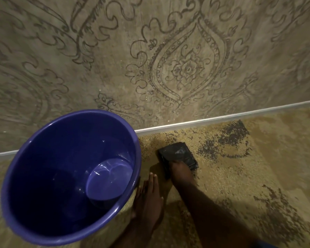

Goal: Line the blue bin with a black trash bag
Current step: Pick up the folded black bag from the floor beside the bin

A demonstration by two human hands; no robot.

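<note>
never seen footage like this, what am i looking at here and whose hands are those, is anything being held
There is no machine here. A person wears a camera on the head, and it looks forward and down, so the single picture shows that person's own two hands from above.

A blue bin stands on a patterned carpet, next to a wall with ornate wallpaper. The bin has nothing in it, so no liner yet.

The left hand is beside the bin's outer wall with straight fingers; whether it touches the bin is hard to tell. The right hand reaches to a folded black bag lying on the carpet and is on its near edge. Its fingers are too dark to show whether they grip it.
</note>
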